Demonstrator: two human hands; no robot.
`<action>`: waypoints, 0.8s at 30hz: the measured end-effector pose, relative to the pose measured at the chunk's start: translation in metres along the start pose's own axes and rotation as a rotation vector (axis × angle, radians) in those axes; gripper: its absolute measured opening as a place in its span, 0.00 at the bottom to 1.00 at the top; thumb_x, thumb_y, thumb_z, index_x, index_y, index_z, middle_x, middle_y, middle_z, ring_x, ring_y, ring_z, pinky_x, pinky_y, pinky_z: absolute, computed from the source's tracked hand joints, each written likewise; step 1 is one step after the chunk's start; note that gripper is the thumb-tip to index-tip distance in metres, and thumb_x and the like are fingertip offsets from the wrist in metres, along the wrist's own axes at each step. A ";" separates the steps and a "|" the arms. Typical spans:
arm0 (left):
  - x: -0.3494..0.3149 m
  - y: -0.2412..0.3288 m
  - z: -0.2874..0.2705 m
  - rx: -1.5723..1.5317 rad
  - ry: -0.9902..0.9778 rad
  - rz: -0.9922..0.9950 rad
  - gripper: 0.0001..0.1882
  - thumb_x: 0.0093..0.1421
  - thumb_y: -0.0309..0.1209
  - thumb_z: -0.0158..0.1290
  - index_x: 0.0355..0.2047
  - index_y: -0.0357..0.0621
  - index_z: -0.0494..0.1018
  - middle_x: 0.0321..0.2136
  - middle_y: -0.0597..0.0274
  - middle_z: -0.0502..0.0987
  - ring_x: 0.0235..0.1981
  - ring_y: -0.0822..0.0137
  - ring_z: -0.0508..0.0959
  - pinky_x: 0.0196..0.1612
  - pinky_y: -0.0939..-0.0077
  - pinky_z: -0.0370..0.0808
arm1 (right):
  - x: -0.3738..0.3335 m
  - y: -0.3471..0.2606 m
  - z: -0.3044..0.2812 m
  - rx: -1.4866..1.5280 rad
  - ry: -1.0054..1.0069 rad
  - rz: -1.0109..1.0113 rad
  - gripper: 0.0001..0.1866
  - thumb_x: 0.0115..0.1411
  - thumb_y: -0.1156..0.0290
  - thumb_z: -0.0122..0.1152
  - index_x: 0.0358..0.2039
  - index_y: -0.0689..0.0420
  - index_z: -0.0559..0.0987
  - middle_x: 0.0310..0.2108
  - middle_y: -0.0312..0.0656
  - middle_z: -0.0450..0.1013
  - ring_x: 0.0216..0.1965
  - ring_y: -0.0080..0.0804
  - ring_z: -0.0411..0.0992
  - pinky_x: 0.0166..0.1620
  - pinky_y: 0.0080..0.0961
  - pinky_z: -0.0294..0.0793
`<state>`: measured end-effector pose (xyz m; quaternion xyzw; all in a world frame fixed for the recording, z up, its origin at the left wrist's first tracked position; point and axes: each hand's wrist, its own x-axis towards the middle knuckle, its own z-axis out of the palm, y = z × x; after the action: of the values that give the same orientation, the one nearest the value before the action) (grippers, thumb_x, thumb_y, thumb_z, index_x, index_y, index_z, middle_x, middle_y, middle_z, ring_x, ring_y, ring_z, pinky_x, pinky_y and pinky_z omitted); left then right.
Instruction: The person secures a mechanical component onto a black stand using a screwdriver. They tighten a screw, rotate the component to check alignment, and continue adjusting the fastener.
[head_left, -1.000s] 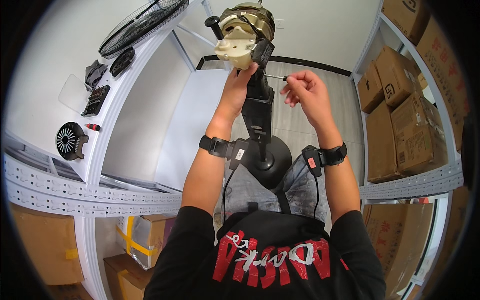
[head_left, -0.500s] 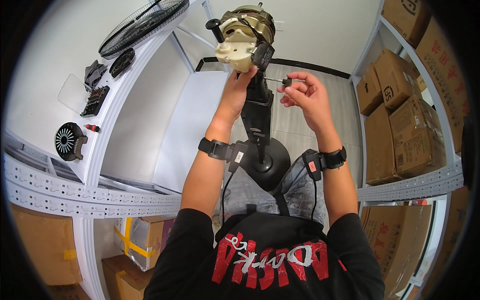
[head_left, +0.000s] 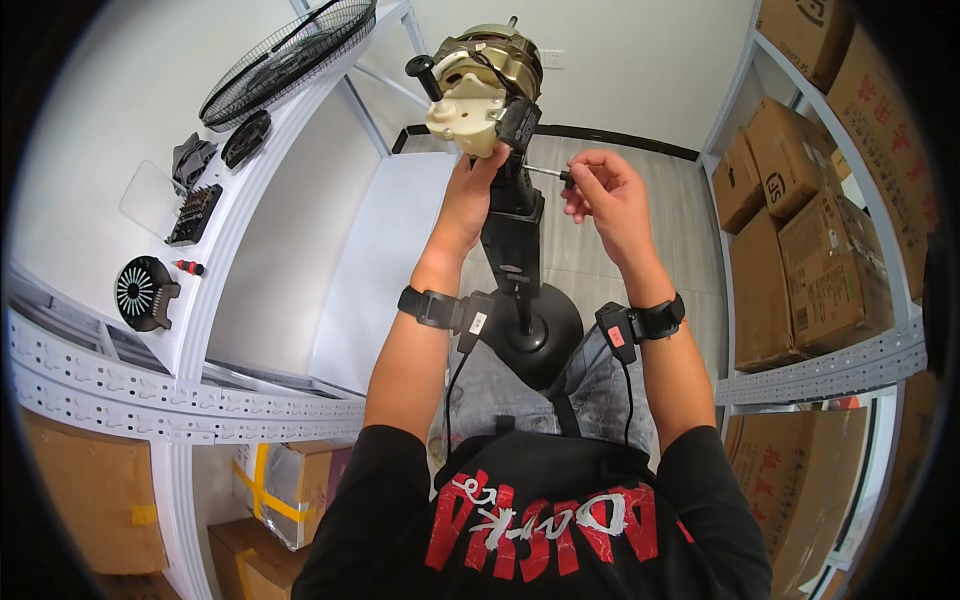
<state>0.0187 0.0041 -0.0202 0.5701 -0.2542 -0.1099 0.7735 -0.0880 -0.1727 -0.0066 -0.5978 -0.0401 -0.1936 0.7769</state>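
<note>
A bare fan motor [head_left: 490, 60] with a cream plastic gearbox [head_left: 465, 105] sits on top of a black stand pole [head_left: 515, 235] with a round black base [head_left: 545, 335]. My left hand [head_left: 470, 195] grips the black neck of the stand just under the gearbox. My right hand [head_left: 605, 195] pinches the black handle of a small screwdriver [head_left: 548, 173], whose thin shaft points left into the neck of the fan. Both wrists wear black bands with cables.
A white table [head_left: 280, 200] on the left carries a wire fan grille [head_left: 285, 60], black fan parts [head_left: 215, 150], a round black cap [head_left: 140, 290] and a red-handled tool [head_left: 188, 267]. Shelves with cardboard boxes [head_left: 810, 240] stand at the right. More boxes [head_left: 290, 480] lie below.
My right hand has shifted slightly left and up, bringing the screwdriver closer to the fan neck. The left hand keeps its hold under the gearbox.
</note>
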 end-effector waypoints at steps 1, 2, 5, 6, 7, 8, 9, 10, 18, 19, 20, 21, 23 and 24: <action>0.001 -0.002 0.000 0.019 0.014 0.028 0.28 0.66 0.47 0.52 0.56 0.38 0.69 0.48 0.62 0.75 0.48 0.70 0.73 0.55 0.73 0.67 | -0.002 0.001 0.001 0.033 -0.009 -0.024 0.12 0.64 0.69 0.64 0.43 0.62 0.75 0.24 0.38 0.76 0.20 0.19 0.72 0.22 0.17 0.69; 0.002 -0.004 0.000 0.039 0.029 0.057 0.26 0.67 0.47 0.50 0.54 0.38 0.70 0.44 0.62 0.77 0.43 0.70 0.78 0.50 0.73 0.73 | -0.004 0.002 0.002 0.066 -0.018 -0.049 0.13 0.64 0.69 0.64 0.43 0.63 0.75 0.25 0.39 0.77 0.21 0.19 0.72 0.22 0.18 0.69; 0.001 -0.001 -0.001 -0.063 -0.020 -0.040 0.32 0.63 0.48 0.57 0.60 0.38 0.67 0.57 0.62 0.70 0.59 0.71 0.65 0.64 0.74 0.56 | -0.006 0.002 0.000 0.003 -0.023 -0.076 0.12 0.65 0.68 0.62 0.44 0.63 0.75 0.27 0.40 0.77 0.21 0.20 0.72 0.23 0.17 0.68; 0.000 0.000 0.001 -0.053 -0.006 -0.019 0.33 0.63 0.48 0.57 0.60 0.38 0.67 0.56 0.62 0.70 0.59 0.70 0.65 0.64 0.74 0.56 | -0.005 0.000 -0.002 -0.053 -0.037 -0.006 0.12 0.65 0.68 0.62 0.44 0.63 0.75 0.27 0.39 0.77 0.22 0.20 0.72 0.23 0.17 0.69; -0.001 0.002 0.002 -0.043 0.008 0.002 0.33 0.63 0.48 0.57 0.60 0.38 0.67 0.56 0.62 0.70 0.59 0.70 0.65 0.64 0.74 0.56 | -0.002 -0.001 -0.005 -0.109 -0.050 0.064 0.12 0.65 0.68 0.61 0.44 0.62 0.75 0.26 0.39 0.77 0.22 0.20 0.72 0.24 0.17 0.69; -0.003 0.003 0.004 -0.032 0.023 0.023 0.33 0.63 0.48 0.57 0.60 0.38 0.66 0.56 0.62 0.70 0.59 0.70 0.65 0.63 0.74 0.56 | 0.000 -0.003 -0.007 -0.164 -0.063 0.135 0.12 0.65 0.68 0.61 0.44 0.62 0.76 0.25 0.38 0.76 0.23 0.20 0.72 0.25 0.17 0.69; -0.003 0.003 0.005 -0.027 0.032 0.024 0.33 0.63 0.48 0.57 0.60 0.37 0.66 0.56 0.62 0.70 0.58 0.70 0.66 0.63 0.74 0.56 | 0.001 -0.002 -0.005 -0.158 -0.020 0.115 0.12 0.65 0.68 0.61 0.43 0.62 0.76 0.25 0.38 0.76 0.22 0.20 0.72 0.24 0.17 0.69; -0.003 0.002 0.005 -0.021 0.041 0.024 0.33 0.63 0.48 0.57 0.60 0.37 0.67 0.56 0.62 0.71 0.58 0.70 0.66 0.63 0.74 0.56 | 0.002 0.000 -0.001 -0.150 0.023 0.095 0.11 0.65 0.68 0.61 0.43 0.62 0.76 0.24 0.38 0.76 0.21 0.19 0.72 0.24 0.17 0.69; -0.003 0.004 0.003 -0.027 0.011 -0.025 0.34 0.63 0.49 0.57 0.60 0.36 0.67 0.55 0.62 0.71 0.57 0.70 0.66 0.63 0.74 0.57 | 0.000 0.001 0.000 -0.073 -0.006 0.014 0.13 0.65 0.67 0.61 0.45 0.62 0.75 0.24 0.37 0.75 0.21 0.19 0.71 0.23 0.17 0.68; -0.002 0.003 0.001 -0.024 0.011 -0.033 0.33 0.63 0.49 0.57 0.60 0.37 0.67 0.55 0.62 0.72 0.57 0.71 0.66 0.62 0.74 0.57 | -0.001 0.002 0.001 -0.025 -0.018 -0.014 0.14 0.65 0.67 0.61 0.46 0.63 0.74 0.24 0.37 0.75 0.21 0.19 0.71 0.23 0.17 0.68; -0.001 0.003 0.000 -0.022 0.011 -0.041 0.33 0.63 0.49 0.57 0.59 0.37 0.67 0.54 0.62 0.72 0.56 0.71 0.66 0.62 0.74 0.58 | -0.002 0.002 0.001 0.023 -0.030 -0.041 0.14 0.65 0.67 0.61 0.46 0.63 0.74 0.25 0.38 0.75 0.21 0.19 0.71 0.23 0.17 0.68; -0.002 0.002 0.000 -0.025 0.019 -0.035 0.33 0.63 0.48 0.57 0.59 0.37 0.68 0.54 0.63 0.72 0.56 0.71 0.66 0.62 0.74 0.58 | -0.003 0.002 0.001 -0.001 -0.044 -0.021 0.15 0.65 0.67 0.61 0.46 0.63 0.74 0.25 0.38 0.76 0.22 0.19 0.71 0.24 0.17 0.68; -0.005 0.003 0.002 -0.033 0.035 -0.024 0.31 0.64 0.48 0.56 0.59 0.37 0.68 0.54 0.63 0.72 0.56 0.71 0.67 0.62 0.75 0.58 | -0.005 0.001 -0.002 -0.049 -0.071 0.019 0.15 0.65 0.66 0.61 0.46 0.64 0.74 0.27 0.39 0.76 0.22 0.19 0.72 0.24 0.17 0.68; -0.006 0.006 0.005 -0.024 0.038 -0.006 0.31 0.64 0.47 0.56 0.59 0.37 0.68 0.53 0.63 0.72 0.55 0.72 0.67 0.62 0.75 0.58 | -0.003 0.000 -0.006 -0.099 -0.070 0.089 0.15 0.66 0.66 0.62 0.47 0.63 0.74 0.27 0.39 0.76 0.22 0.19 0.71 0.25 0.17 0.68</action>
<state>0.0102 0.0046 -0.0149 0.5637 -0.2361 -0.1044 0.7846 -0.0915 -0.1774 -0.0093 -0.6432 -0.0311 -0.1396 0.7523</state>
